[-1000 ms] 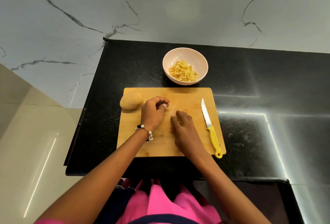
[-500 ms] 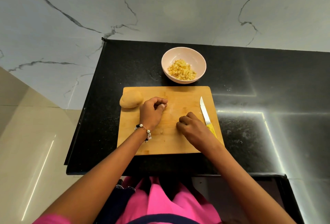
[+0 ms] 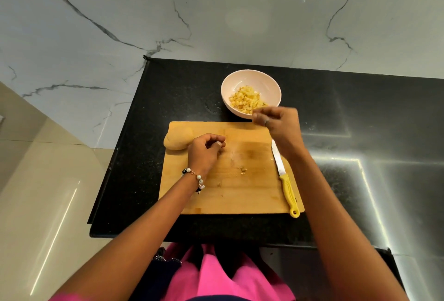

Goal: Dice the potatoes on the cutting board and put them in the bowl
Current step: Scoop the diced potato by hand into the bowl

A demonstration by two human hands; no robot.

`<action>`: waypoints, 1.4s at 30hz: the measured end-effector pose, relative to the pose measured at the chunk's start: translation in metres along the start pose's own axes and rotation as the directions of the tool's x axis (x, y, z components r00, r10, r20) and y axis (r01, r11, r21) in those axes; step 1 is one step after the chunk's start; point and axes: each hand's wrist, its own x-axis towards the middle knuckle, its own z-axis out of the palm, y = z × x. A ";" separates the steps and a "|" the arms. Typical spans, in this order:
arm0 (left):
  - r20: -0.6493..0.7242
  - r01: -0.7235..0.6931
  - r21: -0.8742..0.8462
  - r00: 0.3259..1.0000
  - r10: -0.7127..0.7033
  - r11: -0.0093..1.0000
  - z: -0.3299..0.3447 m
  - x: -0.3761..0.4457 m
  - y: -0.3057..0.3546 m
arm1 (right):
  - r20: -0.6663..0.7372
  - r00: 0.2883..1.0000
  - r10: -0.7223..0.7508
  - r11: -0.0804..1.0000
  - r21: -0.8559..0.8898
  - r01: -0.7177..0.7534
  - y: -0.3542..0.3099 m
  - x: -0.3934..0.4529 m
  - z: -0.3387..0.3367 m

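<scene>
A wooden cutting board (image 3: 240, 195) lies on the black counter. One whole peeled potato (image 3: 177, 140) sits at its far left corner. A few small potato bits (image 3: 243, 169) remain near the board's middle. Behind the board stands a pale pink bowl (image 3: 229, 84) holding a heap of diced potato (image 3: 245, 100). My left hand (image 3: 204, 153) rests on the board just right of the whole potato, fingers curled, nothing visible in it. My right hand (image 3: 278, 123), blurred by motion, hovers at the bowl's near rim with fingertips bunched in a pinch on small pieces.
A yellow-handled knife (image 3: 284, 178) lies along the board's right edge, blade pointing away from me. The black counter (image 3: 360, 120) extends to the right; its left edge drops to a tiled floor. A marble wall stands behind the bowl.
My right hand left the middle of the board and rose forward to the bowl's near rim. The left hand and the knife stayed put.
</scene>
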 end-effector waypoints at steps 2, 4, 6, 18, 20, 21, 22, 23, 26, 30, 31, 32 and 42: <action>0.001 0.008 -0.022 1.000 -0.008 1.000 0.000 0.000 0.000 | -0.056 0.994 -0.098 0.971 -0.224 0.083 -0.010 0.028 0.008; -0.004 0.015 -0.022 1.000 -0.016 1.000 0.001 0.001 0.002 | 0.016 0.986 -0.163 0.863 -0.483 0.151 -0.015 0.050 0.017; -0.010 0.023 -0.021 1.000 -0.023 1.000 0.002 0.001 0.003 | 0.044 0.982 -0.185 0.757 -0.630 0.170 -0.015 0.059 0.023; -0.047 0.047 -0.015 0.998 -0.047 0.999 0.004 0.000 0.005 | 0.524 0.850 0.042 0.650 -0.661 0.375 0.036 -0.046 0.021; -0.043 0.047 -0.015 0.998 -0.048 0.999 0.004 -0.001 0.005 | 0.477 0.879 0.000 0.689 -0.637 0.346 0.043 -0.048 0.018; -0.040 0.048 -0.017 0.998 -0.049 0.999 0.004 -0.001 0.005 | 0.464 0.886 -0.017 0.691 -0.634 0.346 0.045 -0.049 0.017; -0.039 0.049 -0.018 0.998 -0.050 0.999 0.004 -0.001 0.005 | 0.460 0.888 -0.028 0.688 -0.635 0.350 0.047 -0.049 0.016; -0.039 0.050 -0.017 0.998 -0.050 0.999 0.003 -0.001 0.005 | 0.461 0.887 -0.032 0.685 -0.636 0.356 0.047 -0.050 0.016; -0.032 0.046 -0.020 0.998 -0.047 0.999 0.003 -0.001 0.005 | 0.438 0.899 -0.032 0.702 -0.630 0.332 0.047 -0.050 0.016; -0.058 0.059 -0.069 0.996 -0.063 0.996 0.001 -0.002 0.005 | 0.211 0.968 -0.137 0.852 -0.473 0.224 0.029 -0.037 0.020; -0.072 0.059 -0.096 0.995 -0.066 0.994 0.000 -0.002 0.005 | 0.131 0.969 -0.209 0.860 -0.447 0.245 0.022 -0.029 0.021; -0.083 0.059 -0.121 0.994 -0.069 0.991 -0.001 -0.002 0.005 | 0.052 0.959 -0.279 0.859 -0.432 0.273 0.015 -0.018 0.022; -0.102 0.070 -0.179 0.991 -0.089 0.981 -0.008 -0.004 0.008 | 0.114 0.935 -0.337 0.799 -0.491 0.348 0.010 0.003 0.038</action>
